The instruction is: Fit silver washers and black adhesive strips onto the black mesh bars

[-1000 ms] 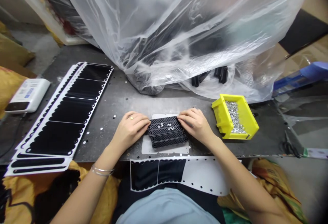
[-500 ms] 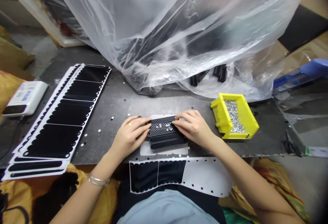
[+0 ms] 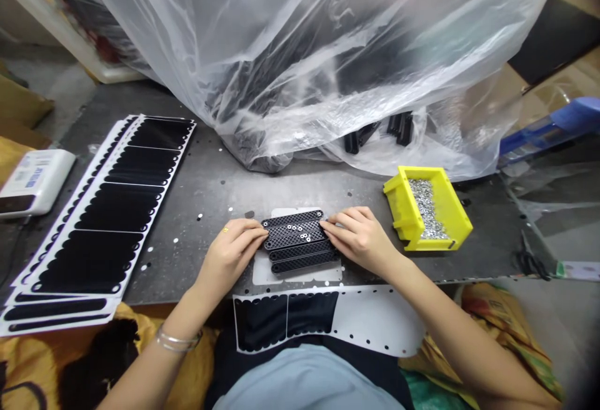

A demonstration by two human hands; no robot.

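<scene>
Several black textured bars (image 3: 297, 244) lie side by side on a white sheet (image 3: 262, 272) at the table's near edge. A few small silver washers (image 3: 300, 230) rest on the upper bars. My left hand (image 3: 232, 254) presses its closed fingertips against the bars' left ends. My right hand (image 3: 360, 238) does the same at their right ends, fingers together. A ring shows on the left hand and a bracelet on that wrist.
A yellow bin (image 3: 403, 207) of small silver parts stands right of my hands. Stacked sheets of black stickers (image 3: 107, 210) lie at the left, another sheet (image 3: 375, 322) hangs over the front edge. A big clear plastic bag (image 3: 304, 54) covers the back. A white device (image 3: 32, 182) sits far left.
My hands and the bars have shifted slightly toward me and left; my right fingertips slid from the top of the bars to their right ends. The topmost bar is now uncovered.
</scene>
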